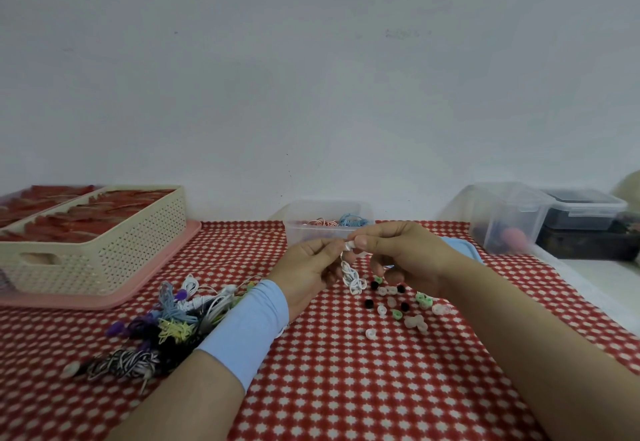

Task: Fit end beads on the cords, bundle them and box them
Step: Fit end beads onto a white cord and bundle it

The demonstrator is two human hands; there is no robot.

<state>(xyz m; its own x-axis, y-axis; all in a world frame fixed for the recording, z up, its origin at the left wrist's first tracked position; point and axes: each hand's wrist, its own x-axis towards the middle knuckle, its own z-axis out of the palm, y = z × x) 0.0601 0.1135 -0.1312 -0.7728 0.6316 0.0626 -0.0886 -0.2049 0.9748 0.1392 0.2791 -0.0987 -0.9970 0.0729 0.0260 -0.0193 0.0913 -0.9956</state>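
Hanging below the left hand [313, 260], a white cord [352, 276] is pinched; a bead [349, 245] is pressed on by the right hand [398, 250].

Both hands are meeting above the counter [346, 388]: the left hand [306, 272] and right hand [403, 255] are pinching a white cord [351, 276] whose loops are dangling between them. Loose beads [398, 305] are lying scattered below, a cord pile [166, 329] sitting left, a clear box [327, 229] just behind.
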